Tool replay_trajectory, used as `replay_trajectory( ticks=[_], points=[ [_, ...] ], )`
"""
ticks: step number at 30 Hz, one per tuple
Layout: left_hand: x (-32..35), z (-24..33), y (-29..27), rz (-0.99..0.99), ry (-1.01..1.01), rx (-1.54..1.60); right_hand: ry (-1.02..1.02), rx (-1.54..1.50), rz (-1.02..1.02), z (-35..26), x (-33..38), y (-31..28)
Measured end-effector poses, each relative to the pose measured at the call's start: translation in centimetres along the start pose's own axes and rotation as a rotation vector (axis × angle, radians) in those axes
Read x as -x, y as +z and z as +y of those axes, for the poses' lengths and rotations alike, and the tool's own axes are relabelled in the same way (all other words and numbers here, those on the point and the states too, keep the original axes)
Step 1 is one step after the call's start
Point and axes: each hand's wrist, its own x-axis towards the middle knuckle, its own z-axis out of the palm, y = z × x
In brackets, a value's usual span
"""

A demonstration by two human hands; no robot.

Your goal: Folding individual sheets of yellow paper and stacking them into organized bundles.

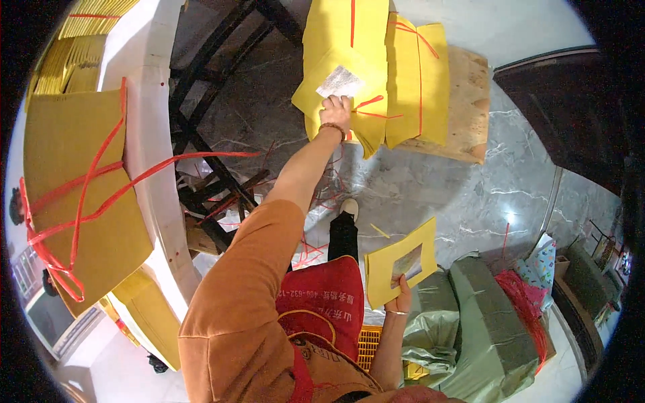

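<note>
My left hand [336,113] reaches forward with bent fingers at the lower edge of a silvery-grey rectangle [340,82]. That rectangle lies on a tilted yellow sheet [306,98], atop a tall yellow stack [328,30] bound with red tape. The fingertips look closed on the sheet, though the palm hides part of the grip. Low and to the right, my right hand [400,295] holds a thin sheaf of yellow sheets [383,272] by its near edge. A grey-brown rectangle [408,262] shows on the sheaf's face, with my fingers over its edge.
A second yellow bundle [433,87] rests on a wooden board [470,107]. Black metal frames [201,87] stand left of it. Large yellow bundles with red tape [87,201] lean at far left. Green wrapped packages [490,322] and red strands [524,312] sit at right.
</note>
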Motion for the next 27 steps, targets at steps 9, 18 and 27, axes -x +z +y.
replay_trajectory(
  ticks=[9, 18, 27],
  points=[
    [-0.7, -4.9, -4.4, 0.2, -0.283, 0.782, -0.025, 0.054, 0.07, -0.1, 0.6, 3.1],
    [22.2, 5.2, -24.7, -0.243, -0.117, 2.222, 0.004, 0.188, -0.165, -0.1, 2.8, 7.6],
    [38.4, -15.6, -56.1, 1.075, 0.556, 1.421, -0.092, 0.388, -0.537, 4.8, 9.4, 12.8]
  ],
)
